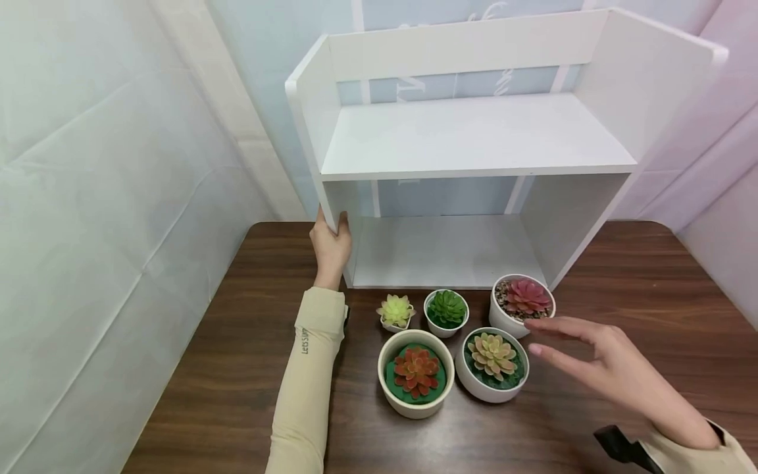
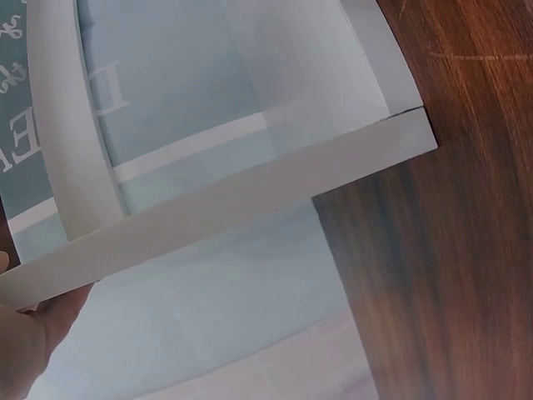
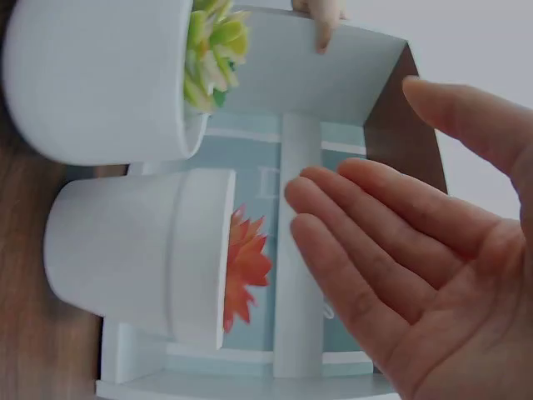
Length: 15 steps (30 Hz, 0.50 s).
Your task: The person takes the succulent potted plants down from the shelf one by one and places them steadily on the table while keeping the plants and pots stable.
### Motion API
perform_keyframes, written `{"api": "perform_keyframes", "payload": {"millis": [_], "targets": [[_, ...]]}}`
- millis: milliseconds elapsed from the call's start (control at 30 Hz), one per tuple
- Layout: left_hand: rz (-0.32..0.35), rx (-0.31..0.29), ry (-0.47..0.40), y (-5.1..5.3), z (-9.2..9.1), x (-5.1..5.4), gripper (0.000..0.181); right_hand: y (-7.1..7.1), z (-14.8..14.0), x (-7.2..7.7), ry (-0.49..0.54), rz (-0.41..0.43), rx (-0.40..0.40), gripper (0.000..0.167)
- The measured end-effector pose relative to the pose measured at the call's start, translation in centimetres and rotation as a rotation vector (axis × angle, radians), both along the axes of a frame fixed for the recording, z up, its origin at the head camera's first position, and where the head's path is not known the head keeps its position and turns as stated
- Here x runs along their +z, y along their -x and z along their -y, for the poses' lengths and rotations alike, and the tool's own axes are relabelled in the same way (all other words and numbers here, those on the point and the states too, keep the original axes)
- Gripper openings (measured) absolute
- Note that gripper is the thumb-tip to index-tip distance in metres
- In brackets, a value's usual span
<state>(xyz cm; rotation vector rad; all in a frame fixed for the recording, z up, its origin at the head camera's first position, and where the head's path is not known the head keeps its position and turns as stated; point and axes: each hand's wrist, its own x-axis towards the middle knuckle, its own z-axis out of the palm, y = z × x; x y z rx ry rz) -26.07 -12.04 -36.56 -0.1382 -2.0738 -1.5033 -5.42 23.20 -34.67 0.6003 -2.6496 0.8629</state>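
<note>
A white two-tier shelf stands on the wooden table. My left hand grips the front edge of its left side panel, with fingers outside and thumb inside; the left wrist view shows that panel edge up close. My right hand hovers with fingers extended beside the white pot with a pinkish-red succulent; contact cannot be told. Close to its thumb stands the white pot with a peach-yellow succulent. In the right wrist view the open palm faces the camera, holding nothing.
Left of those pots are a cream pot with a red-orange succulent, a small white pot with a green succulent and a tiny pot with a yellow-green succulent. Pale cloth hangs left of the table.
</note>
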Motion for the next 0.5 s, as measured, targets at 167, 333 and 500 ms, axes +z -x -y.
{"api": "perform_keyframes", "payload": {"millis": [167,333,500], "targets": [[0.008,0.006,0.009,-0.1,0.2,0.1,0.035,0.6,0.9,0.4,0.054,-0.070,-0.003,0.042],[0.026,0.023,0.061,-0.7,0.7,0.0,0.036,0.9,1.8,0.5,0.106,-0.117,-0.031,0.040],[0.072,-0.017,0.084,-2.1,1.1,0.7,0.045,1.4,2.4,0.3,0.083,-0.158,-0.051,0.044]]}}
